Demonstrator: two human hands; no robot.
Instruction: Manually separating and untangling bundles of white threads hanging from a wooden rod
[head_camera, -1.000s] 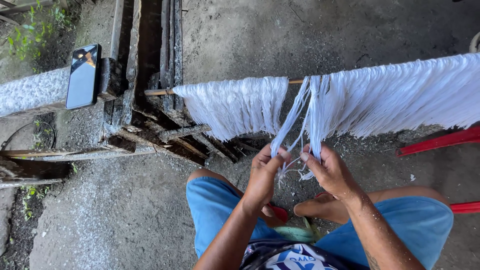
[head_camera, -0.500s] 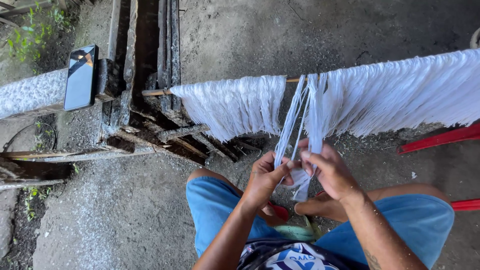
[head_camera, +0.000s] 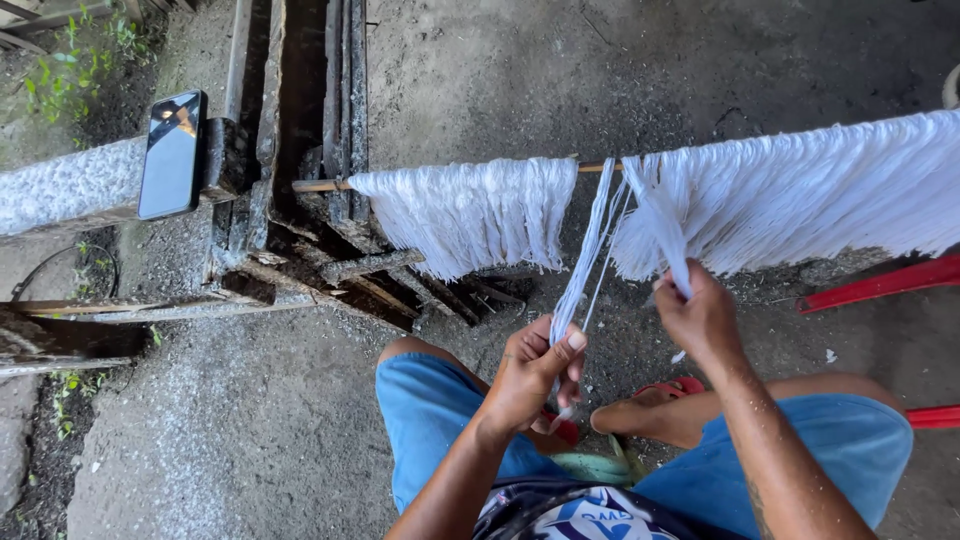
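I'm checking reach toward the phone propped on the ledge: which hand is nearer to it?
Left. The left hand grips white strands nearer the middle, closer to the phone at far left. The right hand pinches another bunch farther right, beyond the left.

soft, even daylight, brightest on the white threads (head_camera: 780, 195); sharp focus throughout, faint shadows, slight wide-angle bending at edges.

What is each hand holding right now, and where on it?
The left hand pinches a thin bundle of white strands near its lower end; the right hand grips another bunch near its lower end too.
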